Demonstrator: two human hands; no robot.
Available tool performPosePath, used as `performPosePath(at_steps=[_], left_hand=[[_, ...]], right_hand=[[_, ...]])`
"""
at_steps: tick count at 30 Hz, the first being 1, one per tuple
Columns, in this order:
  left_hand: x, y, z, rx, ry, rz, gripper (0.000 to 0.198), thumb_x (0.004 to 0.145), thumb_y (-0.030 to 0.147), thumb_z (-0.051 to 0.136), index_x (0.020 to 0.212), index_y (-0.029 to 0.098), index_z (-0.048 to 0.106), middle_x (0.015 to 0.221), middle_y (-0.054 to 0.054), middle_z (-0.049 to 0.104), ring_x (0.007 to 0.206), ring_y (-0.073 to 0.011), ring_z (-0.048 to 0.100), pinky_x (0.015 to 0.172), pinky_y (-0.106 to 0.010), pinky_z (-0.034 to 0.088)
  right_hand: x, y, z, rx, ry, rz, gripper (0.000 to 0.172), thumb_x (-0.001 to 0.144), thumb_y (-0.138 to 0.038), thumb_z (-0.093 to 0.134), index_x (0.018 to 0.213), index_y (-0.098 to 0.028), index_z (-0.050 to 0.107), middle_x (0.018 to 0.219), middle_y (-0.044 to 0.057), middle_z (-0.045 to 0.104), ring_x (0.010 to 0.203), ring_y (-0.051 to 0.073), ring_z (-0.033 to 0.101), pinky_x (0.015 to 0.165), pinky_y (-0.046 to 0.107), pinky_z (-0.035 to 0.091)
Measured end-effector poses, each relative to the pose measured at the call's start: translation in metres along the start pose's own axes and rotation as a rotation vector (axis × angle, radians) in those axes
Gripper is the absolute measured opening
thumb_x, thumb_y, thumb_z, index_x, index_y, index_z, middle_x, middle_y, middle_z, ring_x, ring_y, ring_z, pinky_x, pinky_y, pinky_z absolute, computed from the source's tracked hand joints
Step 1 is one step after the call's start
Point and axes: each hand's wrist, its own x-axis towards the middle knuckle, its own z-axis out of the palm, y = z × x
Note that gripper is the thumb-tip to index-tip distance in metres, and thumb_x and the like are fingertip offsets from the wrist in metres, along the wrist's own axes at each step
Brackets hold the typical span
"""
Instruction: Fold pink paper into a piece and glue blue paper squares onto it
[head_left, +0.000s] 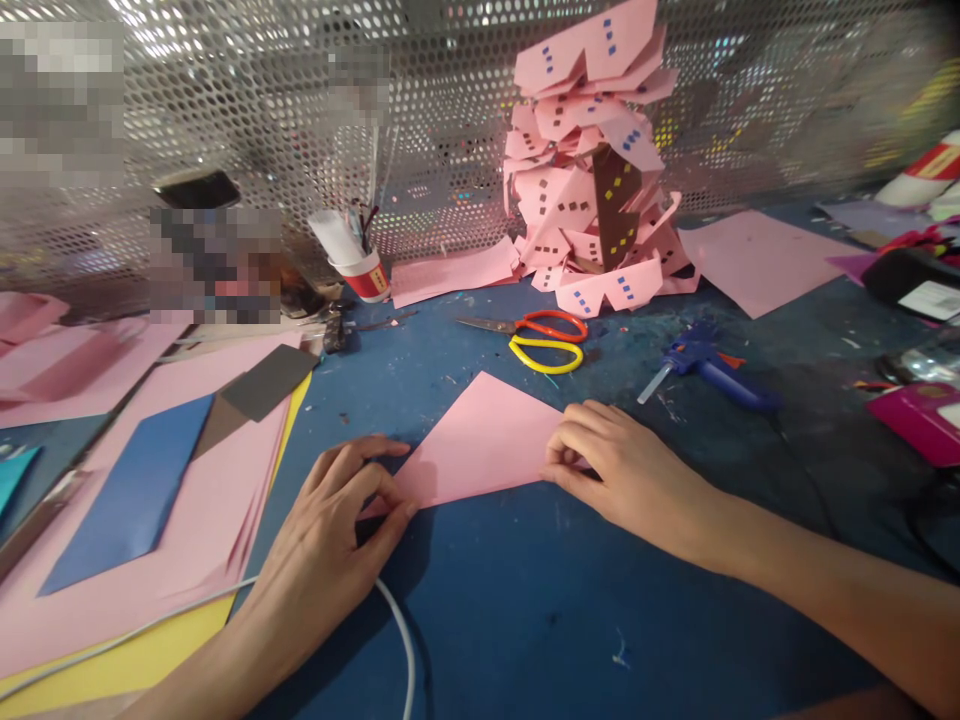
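Note:
A pink paper sheet (480,440), folded into a triangle, lies flat on the blue table (525,600). My left hand (337,520) pinches its left corner with thumb and fingers closed on the paper. At the right corner, my right hand (622,470) presses the edge down with curled fingers. Both forearms reach in from the bottom of the view.
Behind the sheet lie scissors (544,338) with red and yellow handles and a blue glue gun (705,365). A tall heap of folded pink paper pieces (592,170) stands against the perforated metal wall. Stacked pink, blue and yellow sheets (150,500) lie left. A white cable (401,640) runs under my left wrist.

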Motion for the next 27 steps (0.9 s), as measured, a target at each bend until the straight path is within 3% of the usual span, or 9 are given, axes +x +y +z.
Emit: performPosePath(at_steps=[7, 21, 27], left_hand=[[-0.004, -0.009, -0.003, 0.044, -0.013, 0.008, 0.017, 0.095, 0.035, 0.054, 0.081, 0.025, 0.053, 0.134, -0.004, 0.054, 0.13, -0.0303, 0.044, 0.102, -0.052, 0.041], [-0.005, -0.016, -0.005, 0.061, -0.011, 0.02, 0.016, 0.094, 0.034, 0.054, 0.081, 0.026, 0.052, 0.135, -0.005, 0.054, 0.13, -0.0295, 0.046, 0.101, -0.051, 0.043], [-0.004, -0.014, -0.01, 0.072, -0.02, -0.002, 0.017, 0.093, 0.035, 0.053, 0.079, 0.026, 0.053, 0.136, -0.006, 0.056, 0.13, -0.0331, 0.047, 0.102, -0.056, 0.043]], right_hand=[[0.0, -0.001, -0.001, -0.004, -0.009, 0.005, 0.018, 0.093, -0.017, 0.065, 0.078, -0.022, 0.055, 0.086, 0.001, 0.061, 0.084, 0.019, 0.054, 0.079, 0.034, 0.041], [-0.001, 0.0, 0.0, 0.003, 0.003, -0.006, 0.018, 0.093, -0.017, 0.065, 0.078, -0.022, 0.056, 0.086, 0.001, 0.061, 0.084, 0.018, 0.054, 0.078, 0.033, 0.041], [0.0, 0.001, 0.001, 0.004, -0.002, -0.006, 0.017, 0.094, -0.018, 0.065, 0.079, -0.022, 0.056, 0.087, 0.001, 0.061, 0.085, 0.019, 0.054, 0.079, 0.034, 0.041]])
